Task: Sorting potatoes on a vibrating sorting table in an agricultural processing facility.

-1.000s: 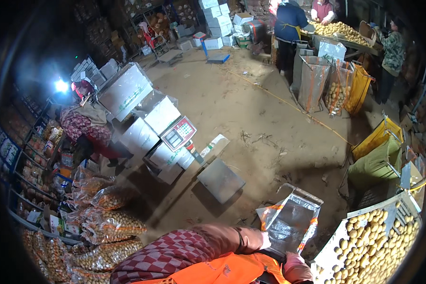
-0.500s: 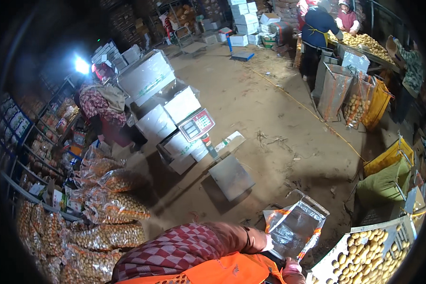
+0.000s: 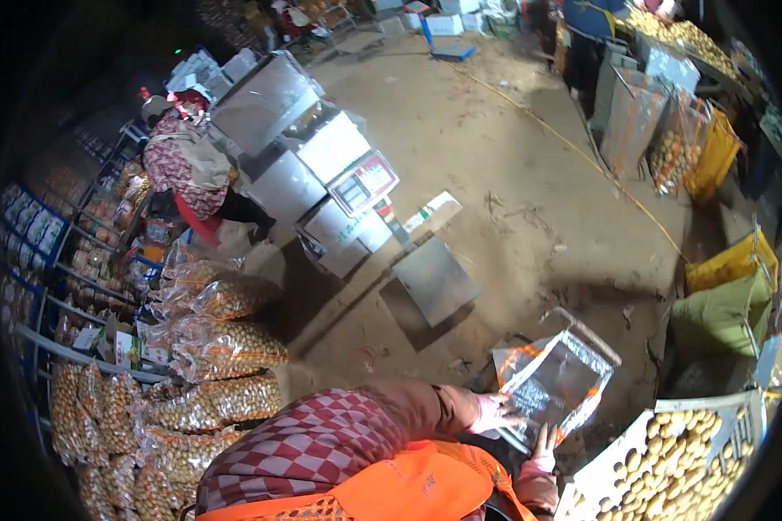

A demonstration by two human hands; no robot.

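Sacks (image 3: 235,347) lie left of the scale (image 3: 436,280) and nearer the viewer; boxes (image 3: 333,146) stand just left of it. Left hand (image 3: 494,412), fingers extended, touches the near rim of a clear bag (image 3: 552,388), set right of the scale and nearer. Right hand (image 3: 540,453), fingers parted, touches the same rim; whether either pinches cannot be told. Farther right: potatoes (image 3: 669,456).

Brown floor (image 3: 530,252): scraps (image 3: 500,213) strewn mid-area. On it: 2 scales, grey (image 3: 434,282) mid-floor, blue (image 3: 452,52) at far end; yellow line (image 3: 582,156) running diagonally; filled sacks (image 3: 235,347) piled left. Framed bag (image 3: 558,378) near right, base hidden. Tray (image 3: 613,464), lower right: loose potatoes (image 3: 678,451), many, count unclear.
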